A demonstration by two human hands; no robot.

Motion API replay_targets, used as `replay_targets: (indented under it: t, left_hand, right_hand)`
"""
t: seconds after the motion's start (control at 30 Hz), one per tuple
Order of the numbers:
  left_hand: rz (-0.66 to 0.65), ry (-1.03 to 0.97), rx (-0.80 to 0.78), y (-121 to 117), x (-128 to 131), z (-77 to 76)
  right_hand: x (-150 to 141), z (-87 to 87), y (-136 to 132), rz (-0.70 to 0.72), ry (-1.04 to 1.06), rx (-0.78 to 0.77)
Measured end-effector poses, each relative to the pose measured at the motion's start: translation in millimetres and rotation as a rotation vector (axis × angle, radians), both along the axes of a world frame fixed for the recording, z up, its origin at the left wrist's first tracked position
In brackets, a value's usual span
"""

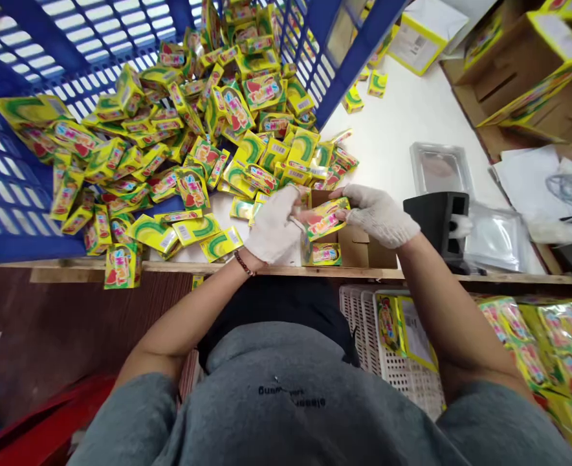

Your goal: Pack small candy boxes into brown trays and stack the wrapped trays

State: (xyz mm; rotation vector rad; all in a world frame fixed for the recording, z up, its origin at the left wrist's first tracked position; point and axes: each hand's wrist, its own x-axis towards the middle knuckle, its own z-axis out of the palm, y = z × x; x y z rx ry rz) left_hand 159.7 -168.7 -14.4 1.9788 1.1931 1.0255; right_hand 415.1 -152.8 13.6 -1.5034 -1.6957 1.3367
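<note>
A small yellow packet (325,219) sits tilted between the two hands, just above a small open cardboard box (354,246). Its face is glossy, with bright pink and blue lettering and a red patch of picture, and the words are too blurred to read. A matching packet (325,254) stands inside the box, at the end nearest the left hand.

The left hand (272,224), in a white knit glove, has its fingers drawn together and pinches the packet's left end. The right hand (376,215), in the same kind of glove, reaches over from the other side, its fingers spread a little along the packet's upper edge. A beaded bracelet (244,263) circles the left wrist.

The box stands at the front edge of the white desk (387,110), which is trimmed with a wooden strip (315,270). Left of the hands, a big heap of the same yellow packets (169,149) spreads across the desk against a blue plastic crate (9,194), and one packet (122,265) hangs over the front edge. Right of the right hand stands a black block (436,220) beside a clear plastic sheet (494,236). Cardboard cartons (523,77) fill the far right corner.
</note>
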Motion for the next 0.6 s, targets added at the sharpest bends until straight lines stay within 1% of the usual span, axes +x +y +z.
replay_targets:
  t: [0.07, 0.13, 0.23, 0.3, 0.37, 0.43, 0.47, 0.53, 0.6]
  left_hand:
    - [0.146, 0.199, 0.08, 4, -12, -6.0]
    - [0.253, 0.426, 0.049, 5, -21, -14.4]
    - [0.323, 0.691, -0.079, 3, -23, -29.6]
    - [0.347, 0.747, -0.104, 4, -24, -40.4]
    - [0.356, 0.669, -0.069, 7, -28, -50.6]
    - [0.331, 0.459, -0.029, 10, -38, -58.8]
    - [0.309, 0.327, -0.034, 9, -45, -61.2]
    - [0.263, 0.04, -0.133, 4, -55, -60.5]
    - [0.232, -0.262, -0.328, -6, -59, -50.7]
  right_hand:
    - [3, -12.8, 8, -0.052, -0.001, -0.135]
    - [5, -25.4, 12, -0.095, 0.022, -0.263]
    - [10, -39.6, 13, -0.14, 0.062, -0.347]
    - [16, -45.7, 13, -0.184, 0.047, -0.347]
    - [19, -51.0, 14, -0.227, -0.024, -0.337]
    - [18, -57.1, 13, -0.223, -0.124, -0.319]
    - [15, -60.5, 13, -0.196, -0.187, -0.296]
    - [4, -67.6, 11, -0.097, -0.359, -0.203]
    - [-9, -73.2, 10, 0.028, -0.557, -0.083]
